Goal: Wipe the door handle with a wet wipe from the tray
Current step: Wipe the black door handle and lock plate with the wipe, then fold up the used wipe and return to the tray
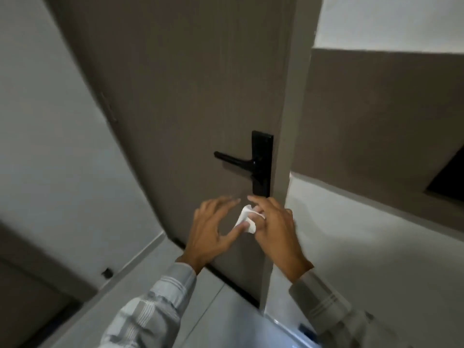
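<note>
A person is standing in front of a brown door (188, 96), and both hands are up in front of it, just below the black door handle (234, 160). A small white wet wipe (245, 217) is bunched up between the two hands. The right hand (275, 229) is curling around one side of the wipe, with its fingers bent and the first finger pointing up toward the black plate (262, 162) behind the handle. The left hand (213, 232) is mostly open, with its fingers spread out, and only its thumb is touching the wipe. It looks like the hands are fixing or folding the wipe so it is ready to use.

The wipe is not touching the handle — there is a gap between them, though they are near each other. The handle is sticking out to the left from its plate, close to the edge of the door, and nothing is on it.

So the first part looks done: the wipe is already in the hands, and the tray is nowhere in view. The main part is still left — the wipe needs to go up onto the handle and rub along it. I cannot tell if the handle is clean or dirty from here.
</note>
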